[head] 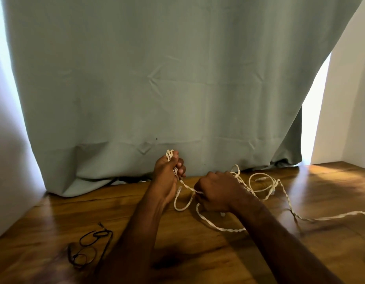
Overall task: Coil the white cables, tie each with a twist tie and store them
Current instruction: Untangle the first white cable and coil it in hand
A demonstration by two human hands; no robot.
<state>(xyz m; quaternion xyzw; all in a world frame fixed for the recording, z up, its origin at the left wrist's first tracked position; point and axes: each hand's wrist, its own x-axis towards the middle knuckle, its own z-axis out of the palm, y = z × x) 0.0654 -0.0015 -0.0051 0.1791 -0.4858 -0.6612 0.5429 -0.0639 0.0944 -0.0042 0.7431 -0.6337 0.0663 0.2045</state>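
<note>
The white cables [265, 189] look like thin cream cords twisted round each other, lying in slack loops on the wooden table [198, 255]. I see my left hand [167, 177] raised off the table with its fingers curled round a small bunch of cord, whose looped ends poke out above the thumb. A short stretch of cord runs from that grip down and rightward to my right hand [216, 191], which is closed in a fist on it, knuckles up, low over the table. Just below the left grip a free end with a clear plug [178, 191] hangs and curves into a small U between the two hands. Beyond and to the right of the right fist the remaining cord piles in a loose tangle, with a second plug showing inside one loop; one long twisted strand swings under my right wrist and trails off toward the right edge.

Well below and left of the left grip, a thin black cable [89, 251] lies in loose rings on the table. Directly behind both hands a grey-green curtain [157, 78] hangs down, its hem bunched on the table's far edge.
</note>
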